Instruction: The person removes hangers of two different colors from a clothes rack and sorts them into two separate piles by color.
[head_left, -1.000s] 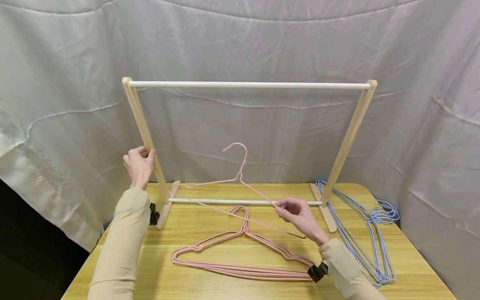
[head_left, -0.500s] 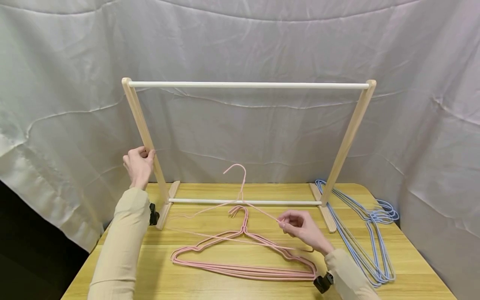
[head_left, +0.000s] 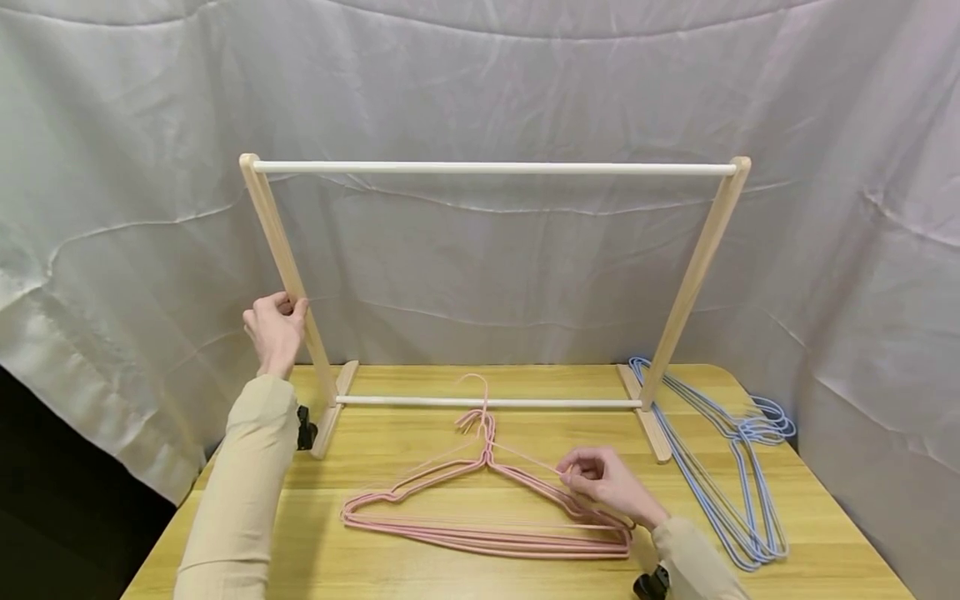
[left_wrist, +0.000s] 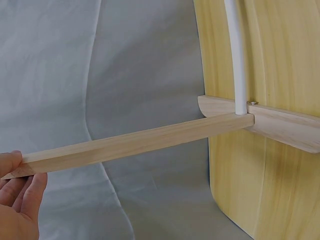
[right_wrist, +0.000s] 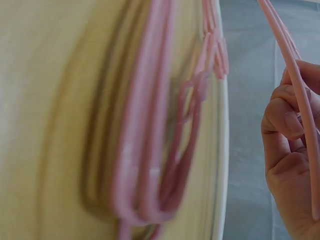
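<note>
My left hand (head_left: 276, 333) grips the left wooden post (head_left: 276, 242) of a small garment rack about halfway up. In the left wrist view, the thumb is on one face of the post (left_wrist: 135, 144) and the fingers are on the other. My right hand (head_left: 603, 482) pinches one pink hanger (head_left: 528, 457) by its right shoulder. That hanger is low over a stack of pink hangers (head_left: 487, 546) lying on the table, nearly lined up with them, its hook overlapping the rack's lower bar in the head view.
The rack's white top bar (head_left: 495, 168) spans its two posts, with a white lower bar (head_left: 420, 402) near the wooden tabletop (head_left: 420, 575). Several blue hangers (head_left: 750, 433) lie at the right beside the rack's right foot (head_left: 654, 433). Grey curtain (head_left: 480, 92) hangs behind.
My right hand has lowered the pink hanger from in front of the rack toward the stack and tilted it flatter. The left hand keeps its place on the post.
</note>
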